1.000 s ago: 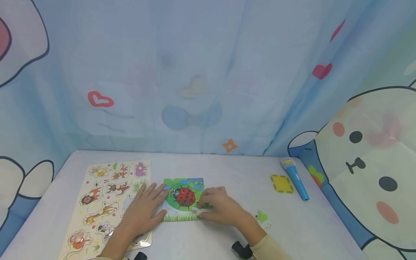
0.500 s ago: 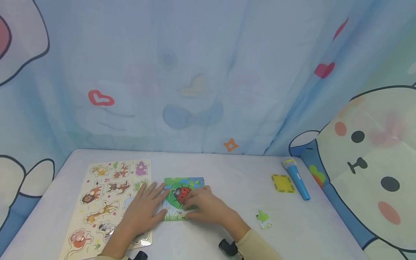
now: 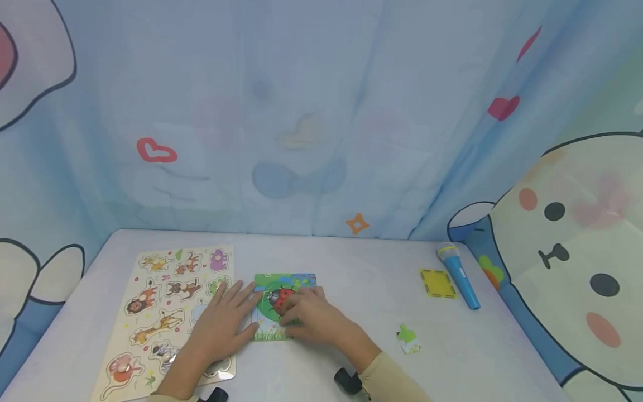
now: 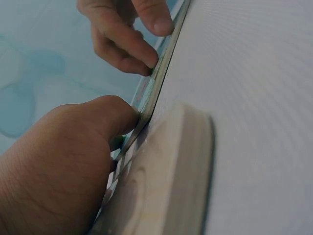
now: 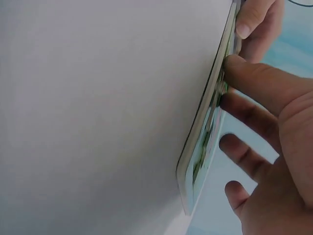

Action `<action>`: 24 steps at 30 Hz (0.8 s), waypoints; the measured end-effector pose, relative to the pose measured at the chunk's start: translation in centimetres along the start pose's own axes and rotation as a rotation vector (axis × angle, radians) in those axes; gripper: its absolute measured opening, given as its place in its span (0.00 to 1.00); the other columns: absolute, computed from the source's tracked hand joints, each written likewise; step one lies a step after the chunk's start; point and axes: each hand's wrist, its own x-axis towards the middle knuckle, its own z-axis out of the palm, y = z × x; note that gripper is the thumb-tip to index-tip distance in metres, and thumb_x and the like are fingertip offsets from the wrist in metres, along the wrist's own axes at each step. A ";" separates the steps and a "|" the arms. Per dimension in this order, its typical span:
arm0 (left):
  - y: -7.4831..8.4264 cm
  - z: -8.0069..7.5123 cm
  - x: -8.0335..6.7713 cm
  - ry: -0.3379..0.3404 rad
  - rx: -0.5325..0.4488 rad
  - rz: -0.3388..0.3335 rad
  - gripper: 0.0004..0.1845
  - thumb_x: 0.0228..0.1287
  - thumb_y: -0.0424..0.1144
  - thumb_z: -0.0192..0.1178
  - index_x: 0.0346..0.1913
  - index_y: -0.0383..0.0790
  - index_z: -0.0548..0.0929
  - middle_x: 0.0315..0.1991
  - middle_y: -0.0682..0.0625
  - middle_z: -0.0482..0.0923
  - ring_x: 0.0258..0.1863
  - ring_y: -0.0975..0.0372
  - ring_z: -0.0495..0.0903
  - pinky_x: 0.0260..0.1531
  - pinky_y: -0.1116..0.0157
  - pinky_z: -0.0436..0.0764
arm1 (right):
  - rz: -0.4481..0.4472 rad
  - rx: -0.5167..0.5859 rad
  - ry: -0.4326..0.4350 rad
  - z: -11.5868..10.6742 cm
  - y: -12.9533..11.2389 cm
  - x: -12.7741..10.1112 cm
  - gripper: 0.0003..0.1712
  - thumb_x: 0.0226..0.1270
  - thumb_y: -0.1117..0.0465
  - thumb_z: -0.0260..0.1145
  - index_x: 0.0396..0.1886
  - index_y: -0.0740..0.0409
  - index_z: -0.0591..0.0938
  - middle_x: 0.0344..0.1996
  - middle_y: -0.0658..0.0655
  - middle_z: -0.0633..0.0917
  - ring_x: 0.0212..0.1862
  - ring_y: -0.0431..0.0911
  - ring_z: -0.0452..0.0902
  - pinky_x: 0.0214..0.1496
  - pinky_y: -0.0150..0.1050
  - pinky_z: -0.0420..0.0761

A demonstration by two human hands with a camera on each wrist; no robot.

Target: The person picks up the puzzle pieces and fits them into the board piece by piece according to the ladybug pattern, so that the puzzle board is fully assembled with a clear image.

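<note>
A square ladybug jigsaw puzzle (image 3: 271,334) lies flat on the table in the head view. My left hand (image 3: 224,321) rests with fingers spread across the gap between the puzzle's left side and an animal puzzle board (image 3: 125,329); its thumb touches the ladybug puzzle's edge. Over the lower right of the ladybug puzzle, my right hand (image 3: 315,318) pinches a small jigsaw piece (image 5: 221,88) between thumb and index finger, down at the puzzle surface. The fingers hide most of this piece and part of the ladybug. In the right wrist view the other fingers are spread off the puzzle.
A loose green and white jigsaw piece (image 3: 408,339) lies right of the right hand. Farther right are a yellow square frame (image 3: 438,283) and a blue toy microphone (image 3: 459,276). A printed curtain (image 3: 301,123) hangs behind the table's back edge.
My right hand has moved left from the puzzle's right edge to its lower middle, carrying the small piece. The loose piece on the right is now uncovered. The left hand has stayed put.
</note>
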 end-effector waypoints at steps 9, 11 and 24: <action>0.2 -0.1 0.1 -0.011 -0.010 -0.005 0.32 0.64 0.54 0.56 0.69 0.44 0.72 0.71 0.45 0.65 0.70 0.45 0.60 0.71 0.42 0.50 | 0.006 0.121 0.008 0.1 1.4 -1.9 0.15 0.60 0.54 0.71 0.49 0.40 0.87 0.52 0.37 0.80 0.58 0.35 0.71 0.52 0.44 0.64; 0.2 -0.2 0.1 -0.020 -0.008 -0.008 0.32 0.65 0.54 0.56 0.69 0.44 0.72 0.71 0.45 0.64 0.70 0.45 0.60 0.71 0.42 0.49 | 0.025 0.157 0.024 -0.3 1.7 -2.5 0.16 0.61 0.55 0.71 0.49 0.41 0.86 0.51 0.37 0.80 0.57 0.35 0.72 0.54 0.46 0.65; 0.3 -0.6 0.1 -0.046 -0.009 -0.018 0.33 0.64 0.54 0.57 0.69 0.44 0.72 0.71 0.45 0.64 0.71 0.45 0.59 0.71 0.43 0.48 | 0.208 0.163 0.099 -2.6 6.2 -9.0 0.15 0.58 0.57 0.73 0.46 0.45 0.86 0.48 0.38 0.79 0.54 0.40 0.74 0.55 0.57 0.68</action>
